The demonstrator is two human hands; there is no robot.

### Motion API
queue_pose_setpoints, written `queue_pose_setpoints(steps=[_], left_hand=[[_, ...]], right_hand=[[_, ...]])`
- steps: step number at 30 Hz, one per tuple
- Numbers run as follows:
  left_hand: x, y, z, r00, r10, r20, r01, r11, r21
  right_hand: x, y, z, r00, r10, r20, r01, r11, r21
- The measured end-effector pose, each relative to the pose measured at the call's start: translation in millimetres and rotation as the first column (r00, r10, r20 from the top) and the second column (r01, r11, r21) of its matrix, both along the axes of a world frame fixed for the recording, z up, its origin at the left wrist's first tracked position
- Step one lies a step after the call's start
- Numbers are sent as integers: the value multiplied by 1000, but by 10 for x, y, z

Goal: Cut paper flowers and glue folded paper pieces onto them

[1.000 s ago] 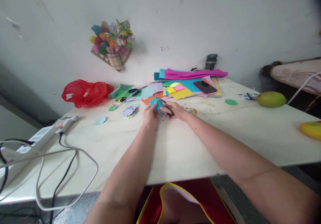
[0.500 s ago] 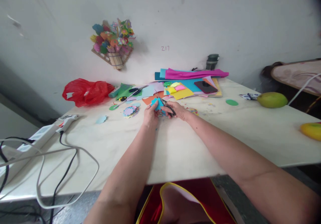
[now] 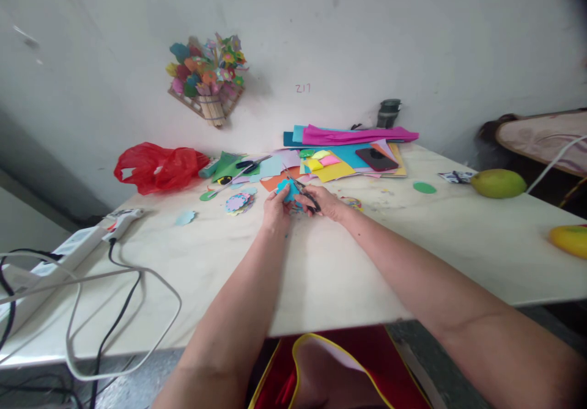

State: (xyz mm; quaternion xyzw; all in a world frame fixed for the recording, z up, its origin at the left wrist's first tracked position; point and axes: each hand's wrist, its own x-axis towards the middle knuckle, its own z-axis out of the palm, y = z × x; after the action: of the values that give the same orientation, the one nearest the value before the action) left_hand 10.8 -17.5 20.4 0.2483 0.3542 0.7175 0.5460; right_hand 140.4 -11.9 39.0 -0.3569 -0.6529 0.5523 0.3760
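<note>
Left hand pinches a part-scalloped blue piece, right hand grips scissors; scalloped cutouts stacked, green disc plain-edged!

White table, coloured papers (one orange), apparently phone

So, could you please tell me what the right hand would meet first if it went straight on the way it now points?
Most likely the blue piece in the left hand, just ahead of the right hand; whether they already touch is unclear.
</note>
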Motion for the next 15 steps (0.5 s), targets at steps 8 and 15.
queue_pose_setpoints(steps=[8,15], left_hand=[[-3,7,-14,1000,10,1,-10,1000,11],[0,6,-5,1000,12,15,-13,1000,9]], right_hand=[[-2,30,-35,1000,2,2,-2,1000,2],[-15,-12,14,1000,-7,-17,6,1000,-28]])
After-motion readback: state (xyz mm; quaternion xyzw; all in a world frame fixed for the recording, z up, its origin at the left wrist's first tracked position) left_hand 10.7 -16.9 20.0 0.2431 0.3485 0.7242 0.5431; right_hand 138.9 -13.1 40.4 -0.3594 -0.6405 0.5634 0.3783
